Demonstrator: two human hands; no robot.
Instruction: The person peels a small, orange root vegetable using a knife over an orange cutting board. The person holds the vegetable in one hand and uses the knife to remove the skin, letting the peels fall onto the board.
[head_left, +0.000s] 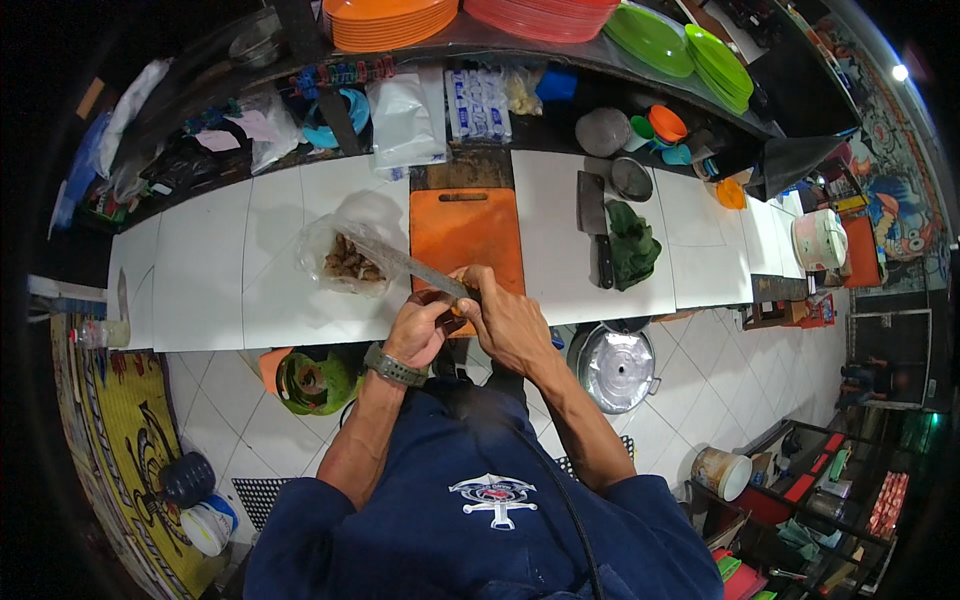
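Observation:
My right hand (514, 322) grips a long knife (412, 265) near its handle, with the blade pointing up and to the left. My left hand (416, 330), a watch on its wrist, pinches a small orange piece (454, 308) against the knife's near end; fingers hide most of that piece. Both hands are above the near edge of an orange cutting board (465, 225). To its left, a clear plastic bag (311, 251) lies open around brown, knobbly pieces (346, 262) that look like rhizomes. The blade's tip end passes over the bag's right side.
Right of the board lie a cleaver (591, 202), a green cloth (634, 244) and a round metal dish (631, 180). A shelf behind holds stacked orange plates (390, 30), plastic bags (405, 120) and cups (667, 124). Below the counter stands a lidded metal pot (619, 367).

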